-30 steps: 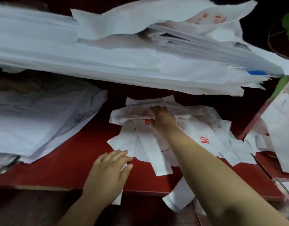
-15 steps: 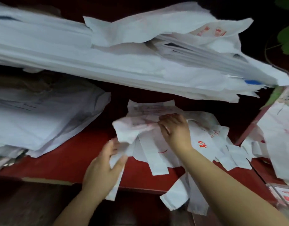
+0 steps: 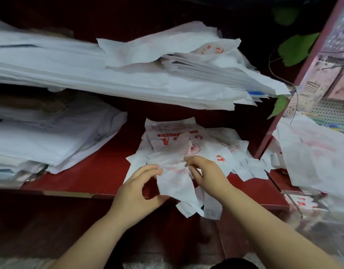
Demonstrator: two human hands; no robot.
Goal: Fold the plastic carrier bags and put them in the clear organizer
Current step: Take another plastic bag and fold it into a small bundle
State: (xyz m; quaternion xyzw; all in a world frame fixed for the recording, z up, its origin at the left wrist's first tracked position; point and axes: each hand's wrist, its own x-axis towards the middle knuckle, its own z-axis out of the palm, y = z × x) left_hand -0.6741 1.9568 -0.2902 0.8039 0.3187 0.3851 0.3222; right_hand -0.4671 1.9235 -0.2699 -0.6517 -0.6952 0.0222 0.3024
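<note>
Carrier bag (image 3: 173, 171), white with red print, is held crumpled at the centre, over the front of a red shelf (image 3: 85, 173). The left hand (image 3: 138, 193) pinches its 9 o'clock edge and the right hand (image 3: 208, 176) pinches its 3 o'clock edge. Under it lies one loose pile of bags (image 3: 221, 150). Two white stacks stand by: the upper stack (image 3: 128, 82) at 12 o'clock, the side stack (image 3: 51, 140) at 9 o'clock, with dark wood behind

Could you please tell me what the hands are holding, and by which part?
One white carrier bag: the left hand pinches its left edge, the right hand its upper right edge.
</note>
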